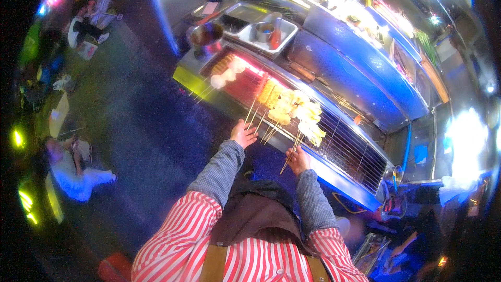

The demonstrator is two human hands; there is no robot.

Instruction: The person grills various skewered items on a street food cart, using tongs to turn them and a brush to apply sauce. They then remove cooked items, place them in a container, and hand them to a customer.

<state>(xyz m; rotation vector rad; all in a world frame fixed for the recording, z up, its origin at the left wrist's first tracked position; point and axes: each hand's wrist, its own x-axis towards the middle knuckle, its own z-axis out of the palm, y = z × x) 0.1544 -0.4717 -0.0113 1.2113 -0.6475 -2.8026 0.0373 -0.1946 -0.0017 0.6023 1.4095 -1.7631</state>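
Note:
Several food skewers lie across a long metal grill (352, 156), their bare sticks poking over its near edge. My left hand (244, 134) is palm up with its fingers spread, at the stick ends of the golden textured skewers (269, 94); whether it touches them I cannot tell. At the near edge, my right hand (299, 159) has its fingers around the sticks of the pale leafy skewers (311, 125). Between the hands are the sticks of yellow skewers (280, 111). Round white pieces on skewers (218, 81) lie farther left on the grill.
A metal pot (206, 34) stands at the grill's left end. Behind are a white tray (291, 33) with a metal cup (264, 31) and a red bottle (276, 38), and a lit food counter (352, 66). A seated person (78, 172) is at the far left; an arm (405, 244) shows lower right.

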